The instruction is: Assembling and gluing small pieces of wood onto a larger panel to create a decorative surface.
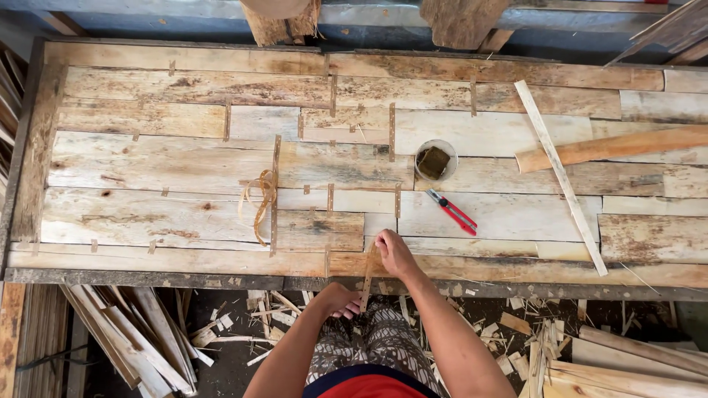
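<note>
My right hand (394,253) presses down on the upper end of a thin brown tape strip (368,278) at the near edge of a big sheet made of patched veneer pieces (184,158). My left hand (341,300) pinches the strip's lower end just below the table edge. The strip runs nearly upright across a seam between two veneer pieces. Several short brown tape pieces cross other seams on the sheet.
Red-handled pliers (452,211) lie right of my hands. A small round bowl (435,160) with a dark sponge stands behind them. A curled tape strand (263,197) lies left. A long thin slat (560,175) and a wooden stick (612,147) rest at right. Veneer scraps litter the floor (516,324).
</note>
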